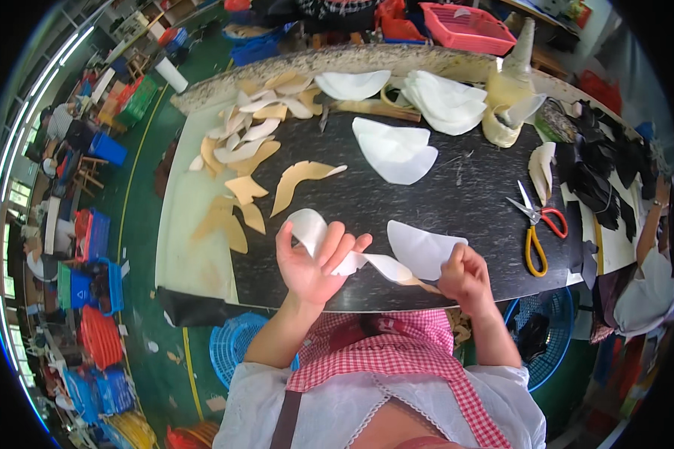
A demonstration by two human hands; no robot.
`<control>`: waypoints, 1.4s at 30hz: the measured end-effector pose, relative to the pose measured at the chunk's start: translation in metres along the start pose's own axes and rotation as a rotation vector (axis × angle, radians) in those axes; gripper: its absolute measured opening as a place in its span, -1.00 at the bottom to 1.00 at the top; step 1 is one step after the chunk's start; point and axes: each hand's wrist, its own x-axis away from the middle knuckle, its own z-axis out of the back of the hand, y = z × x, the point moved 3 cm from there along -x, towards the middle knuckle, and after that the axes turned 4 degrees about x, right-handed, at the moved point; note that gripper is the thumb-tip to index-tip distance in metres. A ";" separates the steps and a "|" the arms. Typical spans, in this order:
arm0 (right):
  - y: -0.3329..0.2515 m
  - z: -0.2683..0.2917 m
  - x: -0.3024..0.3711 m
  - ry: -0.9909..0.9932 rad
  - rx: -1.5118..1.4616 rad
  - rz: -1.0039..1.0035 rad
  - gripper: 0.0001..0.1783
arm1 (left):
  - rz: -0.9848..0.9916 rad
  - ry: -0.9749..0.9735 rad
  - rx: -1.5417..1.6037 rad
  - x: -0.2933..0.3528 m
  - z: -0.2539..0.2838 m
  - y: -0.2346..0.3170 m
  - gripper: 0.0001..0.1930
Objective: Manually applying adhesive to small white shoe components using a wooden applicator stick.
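Note:
A thin, curved cut piece point(388, 268), white with a tan edge, stretches between my two hands above the near edge of the dark worktable point(472, 194). Its wide end curls up through the fingers of my left hand point(313, 263), which is closed on it with the palm turned up. At the other end, my right hand point(466, 278) pinches the narrow tip. A flat white piece point(421, 248) lies just beyond, its corner meeting my right fingers; I cannot tell if they hold it. Scissors point(532, 224) with one red and one yellow handle lie open to the right.
Tan and white curved pieces point(256, 142) are heaped at the far left. White sheet stacks point(443, 103) lie at the back, beside a yellowish container point(502, 123). Black strips point(599, 172) cover the right side. Blue baskets point(236, 346) stand below the near edge. Another person point(648, 288) is at the right.

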 end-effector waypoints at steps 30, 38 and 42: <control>-0.036 0.001 0.030 0.250 0.966 0.307 -0.85 | 0.404 -0.254 -1.656 -0.030 0.002 -0.039 -0.64; -0.023 0.033 0.001 0.249 1.169 0.180 -0.81 | 0.729 -0.214 -1.645 -0.055 0.037 -0.056 -0.60; -0.015 0.031 -0.005 0.214 1.409 0.476 -0.80 | 0.614 -0.383 -1.964 -0.050 0.040 -0.058 -0.59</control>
